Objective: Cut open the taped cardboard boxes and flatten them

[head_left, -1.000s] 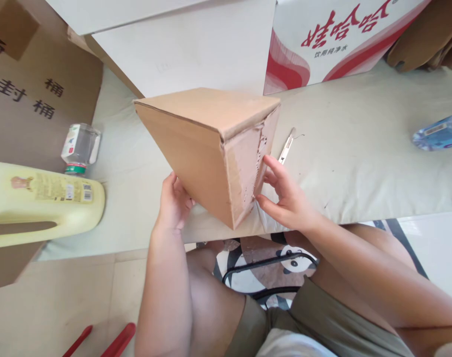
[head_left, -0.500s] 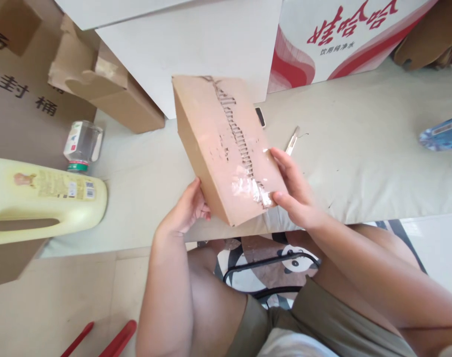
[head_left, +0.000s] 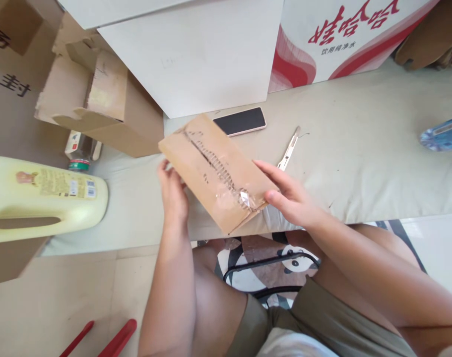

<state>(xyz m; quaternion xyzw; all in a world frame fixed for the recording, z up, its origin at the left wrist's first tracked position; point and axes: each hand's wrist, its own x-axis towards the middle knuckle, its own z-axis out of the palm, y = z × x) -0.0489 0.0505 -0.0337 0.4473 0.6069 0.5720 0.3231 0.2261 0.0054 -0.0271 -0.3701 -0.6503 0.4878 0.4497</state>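
One cardboard box (head_left: 214, 168), left hand (head_left: 172, 191) gripping edge, right hand (head_left: 290, 196) taped corner

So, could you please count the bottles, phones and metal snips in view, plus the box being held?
Bottles: 3 (yellow jug, small clear bottle, blue bottle)
Phones: 1 (black phone)
Metal snips: 1
Cardboard box, held between left hand and right hand: 1
Total: 6
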